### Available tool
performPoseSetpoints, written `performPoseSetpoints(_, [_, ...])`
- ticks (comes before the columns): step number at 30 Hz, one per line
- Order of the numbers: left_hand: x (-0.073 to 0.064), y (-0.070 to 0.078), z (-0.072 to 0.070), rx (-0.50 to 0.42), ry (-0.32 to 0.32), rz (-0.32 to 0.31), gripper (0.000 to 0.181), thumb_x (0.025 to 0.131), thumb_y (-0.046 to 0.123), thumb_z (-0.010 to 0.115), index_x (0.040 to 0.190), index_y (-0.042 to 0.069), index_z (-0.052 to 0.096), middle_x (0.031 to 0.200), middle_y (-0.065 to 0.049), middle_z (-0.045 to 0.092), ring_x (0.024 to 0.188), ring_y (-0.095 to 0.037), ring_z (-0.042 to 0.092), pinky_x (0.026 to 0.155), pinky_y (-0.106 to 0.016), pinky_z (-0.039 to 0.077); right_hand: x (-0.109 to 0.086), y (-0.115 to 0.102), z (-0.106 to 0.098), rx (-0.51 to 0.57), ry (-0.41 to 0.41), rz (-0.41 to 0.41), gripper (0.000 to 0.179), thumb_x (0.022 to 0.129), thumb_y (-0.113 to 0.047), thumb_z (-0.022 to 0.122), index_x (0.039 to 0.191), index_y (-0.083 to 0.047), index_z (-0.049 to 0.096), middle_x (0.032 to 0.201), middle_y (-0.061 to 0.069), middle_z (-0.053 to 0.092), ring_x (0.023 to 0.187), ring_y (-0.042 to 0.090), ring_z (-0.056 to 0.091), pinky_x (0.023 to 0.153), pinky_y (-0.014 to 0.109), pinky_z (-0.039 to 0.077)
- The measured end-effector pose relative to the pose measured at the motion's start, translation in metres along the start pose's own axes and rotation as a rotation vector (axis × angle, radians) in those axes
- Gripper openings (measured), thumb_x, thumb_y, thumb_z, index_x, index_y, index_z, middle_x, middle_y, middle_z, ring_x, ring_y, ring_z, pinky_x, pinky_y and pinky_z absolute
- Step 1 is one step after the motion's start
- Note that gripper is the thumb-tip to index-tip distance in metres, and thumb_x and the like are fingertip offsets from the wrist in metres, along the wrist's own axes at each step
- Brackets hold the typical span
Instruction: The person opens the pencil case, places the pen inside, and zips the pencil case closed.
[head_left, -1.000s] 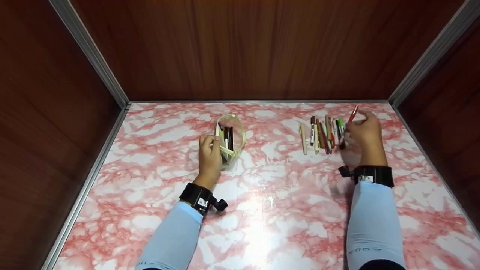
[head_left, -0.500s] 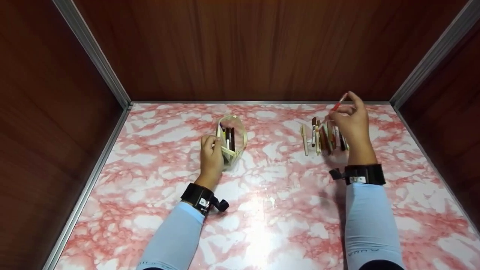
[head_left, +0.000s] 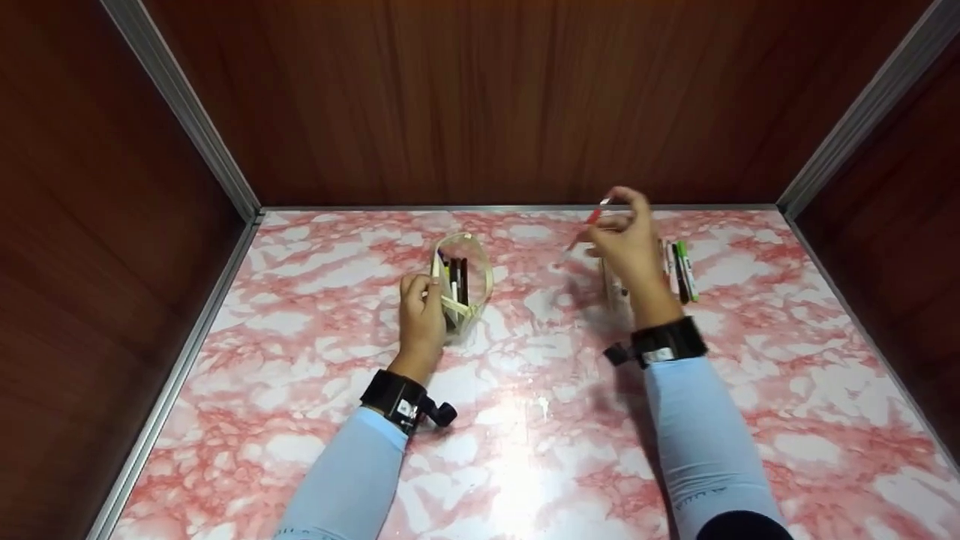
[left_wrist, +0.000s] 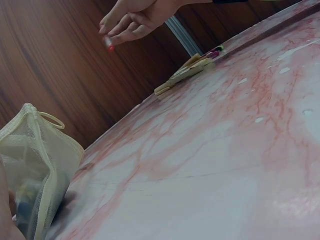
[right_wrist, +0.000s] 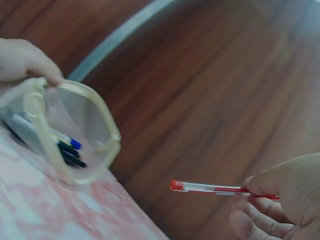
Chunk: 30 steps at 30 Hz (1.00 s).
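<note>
My left hand (head_left: 422, 311) grips the near left edge of a cream mesh pencil pouch (head_left: 489, 281), its mouth held open. Inside lie several pens (right_wrist: 70, 155), dark ones and one with a blue end. Raised above the table, my right hand (head_left: 628, 244) pinches a red pen (right_wrist: 215, 188) with a clear barrel and a red end. It is apart from the pouch, to its right. Below and behind that hand lie loose pens, partly hidden by it in the head view; a green-capped marker (head_left: 688, 270) shows at their right end.
The table (head_left: 525, 450) has a red and white marbled top. A brown wood-grain panel (head_left: 480, 105) stands along its back, with more panels at the left and right. Metal strips (head_left: 184, 105) line the corners.
My right hand has lifted the red pen and carried it left from the right end of the loose pens, towards the pouch. The left hand and pouch have stayed in place.
</note>
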<state>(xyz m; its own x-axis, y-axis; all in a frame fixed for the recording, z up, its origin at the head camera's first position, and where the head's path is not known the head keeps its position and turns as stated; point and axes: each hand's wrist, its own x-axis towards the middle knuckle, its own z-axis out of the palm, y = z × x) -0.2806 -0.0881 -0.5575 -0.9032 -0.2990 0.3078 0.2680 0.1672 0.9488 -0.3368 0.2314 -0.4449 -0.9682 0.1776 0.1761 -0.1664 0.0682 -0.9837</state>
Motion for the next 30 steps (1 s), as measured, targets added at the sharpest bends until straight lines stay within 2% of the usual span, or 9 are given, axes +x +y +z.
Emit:
performPoseSetpoints(6, [-0.001,0.0,-0.001,-0.009,-0.007,-0.011,0.024,0.116,0.015,0.06,0.103,-0.004,0.066,0.125,-0.012,0.053,0.102,-0.022,0.061,0.083,-0.026,0.058,-0.004,0.009,0.043,0.022,-0.084,0.006,0.075,0.092,0.014,0.079,0.155,-0.011,0.047,0.087,0.0,0.074,0.079,0.014,0.079,0.07,0.036,0.071])
performPoseSetpoints(11, [-0.002,0.001,-0.002,0.008,-0.005,-0.019,0.022,0.116,0.015,0.06,0.102,-0.002,0.065,0.123,-0.011,0.053,0.103,-0.021,0.06,0.082,-0.026,0.057,-0.01,0.015,0.076,-0.012,-0.148,0.022,0.081,0.09,0.012,0.082,0.159,-0.01,0.045,0.092,0.007,0.077,0.075,0.015,0.08,0.074,0.042,0.072])
performPoseSetpoints(14, [-0.001,0.001,-0.002,0.015,-0.008,-0.016,0.022,0.116,0.015,0.059,0.101,0.0,0.065,0.124,-0.011,0.054,0.101,-0.02,0.06,0.082,-0.027,0.056,-0.016,0.02,0.096,-0.043,-0.181,0.022,0.082,0.09,0.01,0.082,0.16,-0.01,0.045,0.096,0.015,0.08,0.076,0.026,0.082,0.071,0.041,0.071])
performPoseSetpoints(20, [-0.002,0.001,-0.001,0.008,-0.019,-0.037,0.022,0.117,0.019,0.059,0.102,0.005,0.065,0.131,-0.01,0.056,0.1,-0.021,0.061,0.08,-0.031,0.061,-0.033,0.032,0.134,-0.156,-0.236,0.005,0.078,0.087,0.012,0.082,0.155,-0.011,0.051,0.094,0.014,0.079,0.084,0.044,0.082,0.08,0.06,0.07])
performPoseSetpoints(21, [-0.002,0.001,-0.001,0.01,-0.017,-0.035,0.022,0.117,0.019,0.059,0.101,0.005,0.066,0.13,-0.01,0.056,0.102,-0.021,0.061,0.081,-0.031,0.06,-0.036,0.033,0.139,-0.181,-0.248,0.003,0.078,0.087,0.012,0.082,0.155,-0.011,0.052,0.093,0.013,0.079,0.085,0.042,0.081,0.08,0.06,0.07])
performPoseSetpoints(23, [-0.001,0.002,-0.001,0.016,-0.007,-0.014,0.022,0.116,0.017,0.06,0.1,0.004,0.067,0.129,-0.012,0.057,0.105,-0.022,0.06,0.085,-0.03,0.057,-0.04,0.036,0.146,-0.234,-0.28,-0.005,0.076,0.087,0.01,0.083,0.155,-0.009,0.054,0.095,0.014,0.081,0.086,0.04,0.081,0.074,0.05,0.071])
performPoseSetpoints(27, [-0.001,0.003,-0.001,0.016,0.002,0.002,0.021,0.115,0.015,0.06,0.099,0.003,0.068,0.128,-0.012,0.057,0.109,-0.022,0.06,0.089,-0.029,0.055,-0.046,0.038,0.154,-0.317,-0.373,-0.005,0.072,0.092,0.003,0.084,0.159,-0.003,0.058,0.104,0.021,0.084,0.083,0.023,0.08,0.068,0.032,0.067])
performPoseSetpoints(30, [0.0,0.002,-0.001,0.021,0.005,0.001,0.022,0.115,0.016,0.06,0.099,0.004,0.068,0.127,-0.011,0.057,0.108,-0.022,0.061,0.087,-0.029,0.056,-0.049,0.037,0.155,-0.342,-0.431,-0.007,0.056,0.097,-0.001,0.081,0.151,0.004,0.066,0.111,0.025,0.084,0.085,0.023,0.082,0.071,0.031,0.069])
